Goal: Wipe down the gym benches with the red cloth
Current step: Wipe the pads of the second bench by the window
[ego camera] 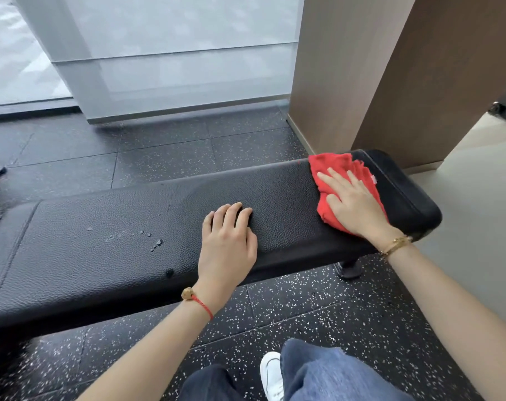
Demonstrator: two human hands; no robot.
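Bare forearms; red cord bracelet (203,304) (one tan bead); gold bracelet (395,245); blue jeans (327,374); white shoe (272,374).

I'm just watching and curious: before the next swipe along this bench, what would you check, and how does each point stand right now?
1. Red cloth lies flat on the bench: ok.
2. Right hand presses on the cloth with straight fingers: ok.
3. Left hand rests on the padding, bracing: ok.
4. Path leftward free: not ok, the left hand lies in it.
5. Worn flecks in the padding might snag the cloth: cannot tell.
6. Cloth damp enough: cannot tell.
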